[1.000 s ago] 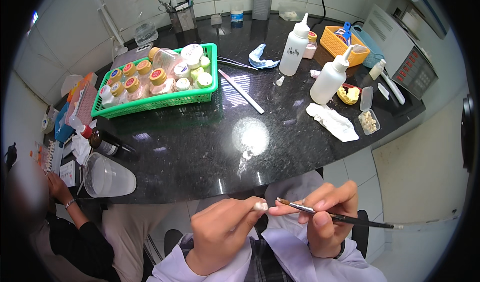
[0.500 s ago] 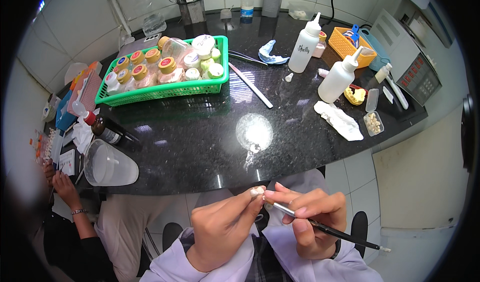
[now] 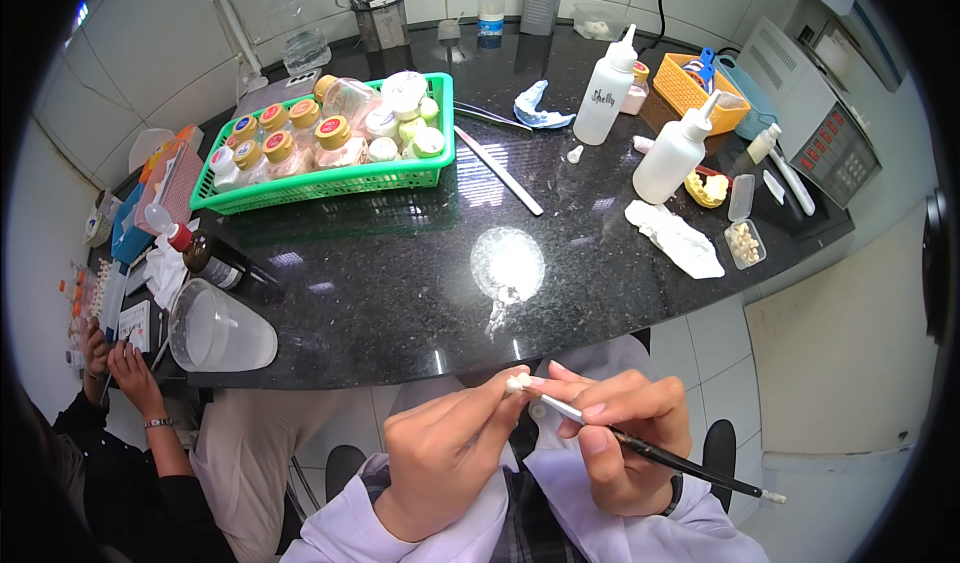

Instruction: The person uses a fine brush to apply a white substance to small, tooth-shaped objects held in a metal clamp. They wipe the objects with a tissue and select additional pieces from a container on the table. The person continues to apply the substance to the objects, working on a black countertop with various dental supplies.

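Observation:
Small, white and tooth-like, a dental piece (image 3: 516,384) is pinched between the fingertips of my left hand (image 3: 440,453), just beyond the near table edge. My right hand (image 3: 635,433) grips a slim brush (image 3: 690,466) with a black handle and a silver metal collar. The brush slants down to the right, its bristle end meeting the white piece or lying right against it. A fingertip of my right hand comes close to the piece as well; whether it touches, I cannot tell.
On the black table (image 3: 400,303) stand a green basket (image 3: 330,181) of jars, a plastic cup (image 3: 220,328), a dark bottle (image 3: 215,260), two white squeeze bottles (image 3: 672,158), a crumpled tissue (image 3: 675,240) and a small box of tooth-like pieces (image 3: 745,244). Another person's hands (image 3: 130,373) work at far left.
The brush has turned slightly in my right hand, and its bristle end has shifted a little against the white piece. My left hand stays almost still.

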`<action>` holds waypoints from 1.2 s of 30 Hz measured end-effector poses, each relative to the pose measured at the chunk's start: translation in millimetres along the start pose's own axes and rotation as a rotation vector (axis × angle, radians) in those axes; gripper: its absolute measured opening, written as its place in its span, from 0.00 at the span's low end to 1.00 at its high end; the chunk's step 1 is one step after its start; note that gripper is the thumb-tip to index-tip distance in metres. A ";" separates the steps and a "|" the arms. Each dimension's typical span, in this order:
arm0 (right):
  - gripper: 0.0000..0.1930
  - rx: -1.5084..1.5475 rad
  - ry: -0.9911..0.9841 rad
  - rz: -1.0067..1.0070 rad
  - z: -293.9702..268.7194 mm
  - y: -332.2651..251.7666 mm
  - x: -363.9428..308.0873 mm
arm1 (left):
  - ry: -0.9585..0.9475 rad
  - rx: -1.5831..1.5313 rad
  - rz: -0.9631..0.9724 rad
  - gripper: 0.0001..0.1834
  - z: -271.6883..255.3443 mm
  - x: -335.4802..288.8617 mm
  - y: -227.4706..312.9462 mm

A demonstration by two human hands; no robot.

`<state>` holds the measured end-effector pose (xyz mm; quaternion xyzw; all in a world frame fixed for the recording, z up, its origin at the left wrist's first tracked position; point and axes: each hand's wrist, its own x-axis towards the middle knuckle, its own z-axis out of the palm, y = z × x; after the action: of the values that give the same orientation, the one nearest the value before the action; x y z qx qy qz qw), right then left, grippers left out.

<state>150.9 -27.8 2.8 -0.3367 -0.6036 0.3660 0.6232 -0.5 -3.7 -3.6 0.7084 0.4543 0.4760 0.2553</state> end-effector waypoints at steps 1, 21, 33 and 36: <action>0.11 -0.009 -0.001 -0.009 0.2 0.0 0.2 | -0.005 0.004 -0.005 0.10 -0.6 0.2 0.6; 0.06 0.184 0.314 0.041 -16.2 26.6 22.5 | -0.123 -0.423 -0.386 0.09 7.3 4.0 11.6; 0.06 -0.015 0.320 0.051 -28.8 55.8 54.3 | -0.231 -0.456 -0.270 0.09 3.2 1.2 9.1; 0.06 -0.025 0.292 0.095 -32.3 57.4 54.3 | -0.201 -0.485 -0.280 0.09 5.0 -0.7 10.4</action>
<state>180.5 48.7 -20.7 -0.4224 -0.4945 0.3344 0.6821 8.2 -8.7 2.3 0.6008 0.3930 0.4585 0.5238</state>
